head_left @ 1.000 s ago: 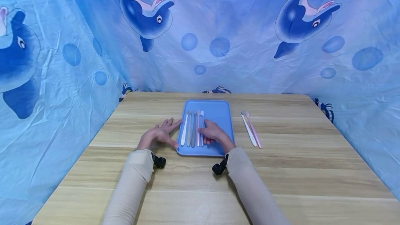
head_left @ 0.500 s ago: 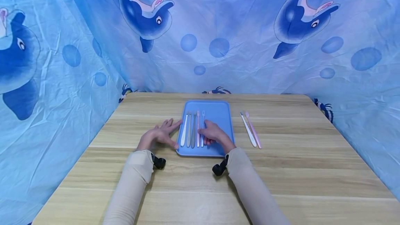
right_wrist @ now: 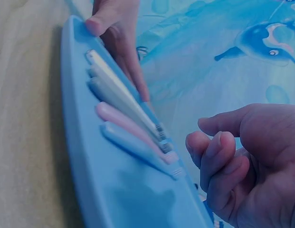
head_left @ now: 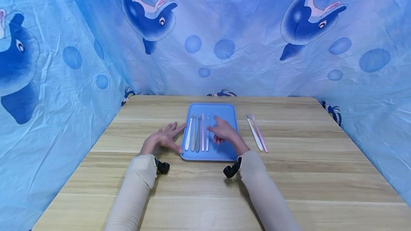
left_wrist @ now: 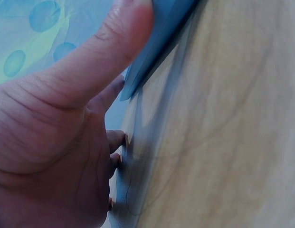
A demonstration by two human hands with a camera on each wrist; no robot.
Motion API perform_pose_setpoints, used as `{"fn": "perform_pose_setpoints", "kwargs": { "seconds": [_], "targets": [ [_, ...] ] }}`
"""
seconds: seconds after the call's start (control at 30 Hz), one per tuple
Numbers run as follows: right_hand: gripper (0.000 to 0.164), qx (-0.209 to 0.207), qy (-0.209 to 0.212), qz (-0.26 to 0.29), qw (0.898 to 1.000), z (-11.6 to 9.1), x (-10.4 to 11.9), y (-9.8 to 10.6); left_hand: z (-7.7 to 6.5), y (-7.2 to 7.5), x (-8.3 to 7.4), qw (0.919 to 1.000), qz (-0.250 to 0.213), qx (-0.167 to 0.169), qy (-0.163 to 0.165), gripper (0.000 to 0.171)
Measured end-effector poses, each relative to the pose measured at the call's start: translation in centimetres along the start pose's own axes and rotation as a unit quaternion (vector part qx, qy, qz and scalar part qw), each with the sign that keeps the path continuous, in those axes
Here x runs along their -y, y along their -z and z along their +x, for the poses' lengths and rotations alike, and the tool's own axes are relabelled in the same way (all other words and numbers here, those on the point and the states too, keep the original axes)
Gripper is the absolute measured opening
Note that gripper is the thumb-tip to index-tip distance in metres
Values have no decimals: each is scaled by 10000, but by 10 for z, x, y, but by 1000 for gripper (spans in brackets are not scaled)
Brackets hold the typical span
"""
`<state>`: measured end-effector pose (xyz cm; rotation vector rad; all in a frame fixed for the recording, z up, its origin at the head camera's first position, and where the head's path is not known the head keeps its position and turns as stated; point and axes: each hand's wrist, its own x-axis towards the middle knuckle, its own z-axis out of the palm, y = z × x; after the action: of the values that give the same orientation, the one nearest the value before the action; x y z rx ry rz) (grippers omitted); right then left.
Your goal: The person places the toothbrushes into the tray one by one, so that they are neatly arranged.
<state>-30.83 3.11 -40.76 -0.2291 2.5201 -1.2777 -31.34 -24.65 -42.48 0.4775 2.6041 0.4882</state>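
A blue tray [head_left: 227,155] carries a row of several toothbrushes: white [head_left: 188,137], two greyish ones, pink [head_left: 203,136], and pale blue [head_left: 207,144] at the right end. My left hand [head_left: 163,140] rests at the tray's left edge, thumb and fingers spread along the rim. Over the tray, just right of the pale blue toothbrush, hovers my right hand [head_left: 226,131]. In the right wrist view nothing is between its fingers [right_wrist: 216,147], which are loosely bent and apart from the brushes.
To the right of the tray, a white toothbrush [head_left: 255,134] and a pink toothbrush [head_left: 260,135] lie side by side on the wooden table [head_left: 308,174]. A blue dolphin-print cloth [head_left: 257,70] hangs behind the table's far edge.
My right hand has let go of the pale blue toothbrush and moved up and right. That brush's head swung slightly right, and it now lies straighter beside the pink one. The left hand has stayed.
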Motion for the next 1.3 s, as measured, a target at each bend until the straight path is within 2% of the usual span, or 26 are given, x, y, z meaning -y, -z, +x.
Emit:
{"fn": "perform_pose_setpoints", "kwargs": {
  "seconds": [0.47,0.87,1.1,1.3],
  "targets": [
    [78,-21,266,41,9996,-17,9,16,-2,1,-4,9998,-112,-55,-129,129],
    [77,-136,343,-50,9993,-25,-8,39,-3,1,-1,9999,-93,-13,-94,132],
    [77,-226,329,-97,9992,-31,-14,51,4,-3,6,9999,-99,-55,-120,138],
    [78,-227,423,72,9988,-33,-20,60,9,-5,10,9999,-98,-65,-55,140]
  ]
}}
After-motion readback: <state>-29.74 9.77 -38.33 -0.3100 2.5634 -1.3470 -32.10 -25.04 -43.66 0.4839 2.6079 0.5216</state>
